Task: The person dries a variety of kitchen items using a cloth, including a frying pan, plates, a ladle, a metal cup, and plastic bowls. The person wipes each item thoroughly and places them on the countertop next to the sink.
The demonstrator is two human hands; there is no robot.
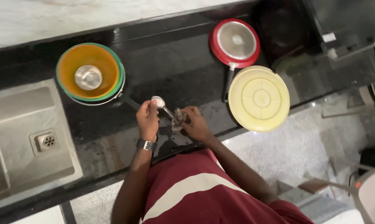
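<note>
My left hand [148,119] holds a metal spoon [161,105] near its bowl, above the black counter [175,70]. My right hand [196,122] grips a wad of steel scrubber [179,116] pressed against the spoon's handle. A watch sits on my left wrist. Both hands hover close together over the wet front part of the counter.
Stacked orange and green bowls [90,74] with a small steel cup inside stand at the left. A red frying pan [234,43] lies upside down at the back right, beside a pale yellow plate [259,98]. A steel sink [25,137] lies far left.
</note>
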